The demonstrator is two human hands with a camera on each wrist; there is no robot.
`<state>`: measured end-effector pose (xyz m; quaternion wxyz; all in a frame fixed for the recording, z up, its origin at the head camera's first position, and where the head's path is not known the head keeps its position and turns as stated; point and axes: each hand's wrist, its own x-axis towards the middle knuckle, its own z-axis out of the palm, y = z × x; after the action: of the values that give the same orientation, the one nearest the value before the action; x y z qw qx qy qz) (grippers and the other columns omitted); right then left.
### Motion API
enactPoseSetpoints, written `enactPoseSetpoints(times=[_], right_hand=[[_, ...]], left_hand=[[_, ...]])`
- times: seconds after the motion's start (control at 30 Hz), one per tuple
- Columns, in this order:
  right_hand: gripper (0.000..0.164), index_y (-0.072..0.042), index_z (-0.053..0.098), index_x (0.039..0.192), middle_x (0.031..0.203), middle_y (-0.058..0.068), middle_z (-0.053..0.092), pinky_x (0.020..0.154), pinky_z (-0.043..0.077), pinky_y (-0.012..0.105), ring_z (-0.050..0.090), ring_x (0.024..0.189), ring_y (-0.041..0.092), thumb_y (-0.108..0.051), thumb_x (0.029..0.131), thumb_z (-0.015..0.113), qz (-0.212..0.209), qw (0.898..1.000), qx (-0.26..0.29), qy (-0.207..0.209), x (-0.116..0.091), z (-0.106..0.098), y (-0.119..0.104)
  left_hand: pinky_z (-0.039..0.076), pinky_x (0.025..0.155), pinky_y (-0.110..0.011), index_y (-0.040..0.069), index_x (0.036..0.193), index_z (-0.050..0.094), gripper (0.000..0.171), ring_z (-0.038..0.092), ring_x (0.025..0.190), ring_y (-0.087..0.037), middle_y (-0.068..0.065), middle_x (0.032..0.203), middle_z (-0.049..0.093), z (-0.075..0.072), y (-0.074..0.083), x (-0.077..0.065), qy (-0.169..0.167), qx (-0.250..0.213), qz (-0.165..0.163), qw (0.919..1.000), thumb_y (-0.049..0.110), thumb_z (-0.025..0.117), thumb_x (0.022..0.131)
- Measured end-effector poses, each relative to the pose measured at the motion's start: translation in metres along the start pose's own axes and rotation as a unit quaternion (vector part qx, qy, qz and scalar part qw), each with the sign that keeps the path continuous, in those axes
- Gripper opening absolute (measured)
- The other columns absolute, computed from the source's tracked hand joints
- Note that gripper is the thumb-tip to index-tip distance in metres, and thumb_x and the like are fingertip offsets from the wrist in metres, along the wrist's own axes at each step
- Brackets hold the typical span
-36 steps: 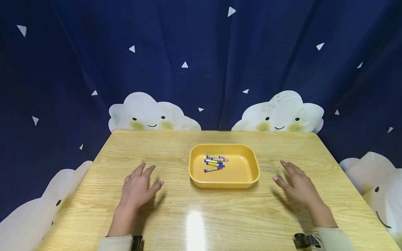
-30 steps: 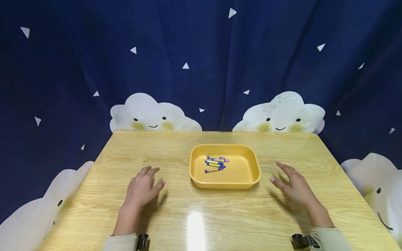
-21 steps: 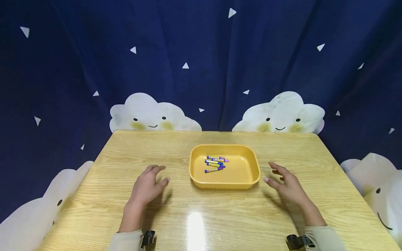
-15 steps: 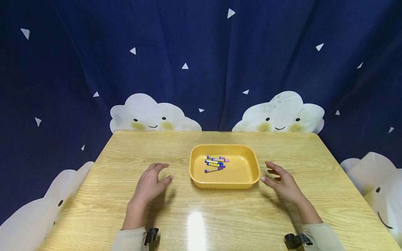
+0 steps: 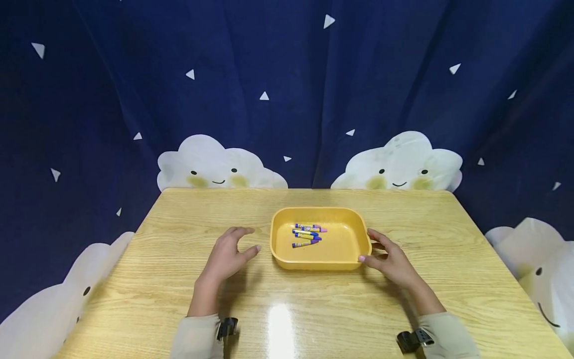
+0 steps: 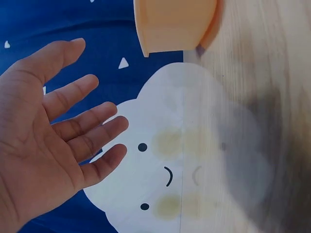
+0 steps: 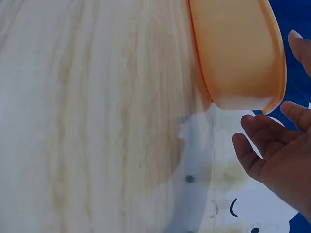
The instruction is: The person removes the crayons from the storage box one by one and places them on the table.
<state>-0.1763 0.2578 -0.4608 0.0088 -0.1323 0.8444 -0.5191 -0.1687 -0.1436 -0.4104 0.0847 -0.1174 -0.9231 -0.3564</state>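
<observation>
A shallow yellow tray [image 5: 341, 265] with rounded corners stands near the middle of the wooden table. Several crayons [image 5: 307, 235] with yellow wrappers and blue ends lie in its left half. My left hand [image 5: 226, 257] is to the left of the tray, apart from it, with fingers spread and palm facing it; the left wrist view shows nothing held. My right hand [image 5: 390, 259] is at the tray's right end, its fingertips right at the rim and thumb near the front corner. In the right wrist view those fingers are loosely bent beside the tray wall [image 7: 238, 103].
The wooden table [image 5: 206, 209] has a bright glare in front of the tray. Behind and around it hangs a dark blue curtain [image 5: 287, 60] with white triangles and smiling clouds [image 5: 219, 162]. A black strap device [image 5: 228, 326] sits on each wrist.
Both hands have moved inward towards the tray, the left going right and the right going left. The right fingertips have come up to the rim. The tray and crayons stay put.
</observation>
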Motion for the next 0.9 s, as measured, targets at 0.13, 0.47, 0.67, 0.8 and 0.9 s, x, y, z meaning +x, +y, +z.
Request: enactPoseSetpoints(times=[0.13,0.47,0.67,0.8,0.9], right_hand=[[0.086,-0.002,0.024,0.146,0.140,0.023,0.034,0.084,0.046,0.043,0.045,0.116,0.041,-0.023,0.080,0.075,0.019,1.000,0.007,-0.013,0.002,0.004,0.000],[0.093,-0.002,0.025,0.145,0.140,0.021,0.035,0.077,0.048,0.034,0.049,0.109,0.036,-0.030,0.075,0.079,0.036,0.999,-0.009,-0.013,0.005,0.005,-0.003],[0.094,0.001,0.028,0.143,0.137,0.022,0.039,0.080,0.046,0.039,0.048,0.110,0.036,-0.029,0.072,0.081,0.033,0.999,-0.028,-0.003,0.007,0.003,-0.004],[0.094,0.001,0.029,0.143,0.137,0.021,0.039,0.081,0.045,0.041,0.047,0.111,0.035,-0.030,0.071,0.082,0.037,0.999,-0.031,-0.001,0.008,0.004,-0.003],[0.095,0.001,0.029,0.143,0.134,0.022,0.041,0.081,0.045,0.043,0.047,0.111,0.034,-0.031,0.071,0.082,0.036,0.999,-0.039,0.001,0.009,0.005,-0.003]], left_hand=[[0.040,0.091,-0.047,0.009,0.120,0.062,0.047,0.052,0.110,-0.029,-0.009,0.116,0.058,0.002,0.002,0.007,-0.006,-0.008,0.003,0.9999,0.029,0.073,0.079],[0.041,0.091,-0.045,0.006,0.120,0.062,0.049,0.052,0.111,-0.027,-0.008,0.117,0.058,0.011,0.014,0.024,-0.020,-0.023,0.030,0.9991,0.028,0.075,0.079],[0.044,0.086,-0.043,0.008,0.119,0.063,0.045,0.054,0.106,-0.029,-0.009,0.117,0.058,0.019,0.023,0.038,-0.036,-0.044,0.037,0.9977,0.028,0.074,0.079],[0.045,0.084,-0.042,0.009,0.119,0.063,0.043,0.054,0.105,-0.031,-0.009,0.118,0.058,0.025,0.029,0.047,-0.055,-0.058,0.040,0.9960,0.027,0.073,0.080],[0.046,0.082,-0.042,0.010,0.119,0.063,0.043,0.054,0.104,-0.031,-0.008,0.120,0.057,0.029,0.033,0.053,-0.068,-0.063,0.037,0.9950,0.027,0.073,0.081]])
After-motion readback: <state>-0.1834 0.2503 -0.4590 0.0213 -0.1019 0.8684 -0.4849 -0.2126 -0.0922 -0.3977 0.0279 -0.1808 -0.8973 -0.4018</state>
